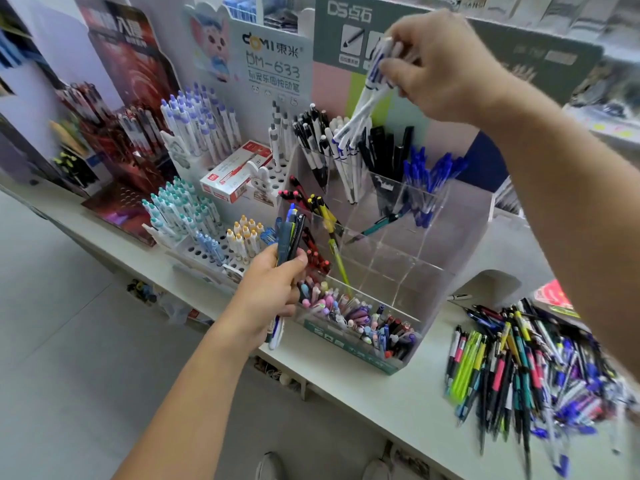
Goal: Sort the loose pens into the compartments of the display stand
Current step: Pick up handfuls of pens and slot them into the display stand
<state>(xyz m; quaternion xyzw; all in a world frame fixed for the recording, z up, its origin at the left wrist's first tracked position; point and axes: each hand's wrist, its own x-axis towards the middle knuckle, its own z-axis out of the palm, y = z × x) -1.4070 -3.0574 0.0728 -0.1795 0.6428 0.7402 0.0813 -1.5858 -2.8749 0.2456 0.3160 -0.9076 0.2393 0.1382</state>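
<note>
1. Right hand (440,64), fingers curled, grips a bunch of white-and-blue pens (363,105), tips dipping into a rear compartment of the clear display stand (398,251) below.
2. Left hand (273,289) clasps a bundle of dark pens (289,237) upright.
3. Loose pens (519,368) lie heaped on the counter (398,403), well right of both.

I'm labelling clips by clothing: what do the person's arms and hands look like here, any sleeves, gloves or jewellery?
Both forearms are bare with no sleeve in view. The left hand and right hand wear no gloves, and no rings, watch or bracelet show.
</note>
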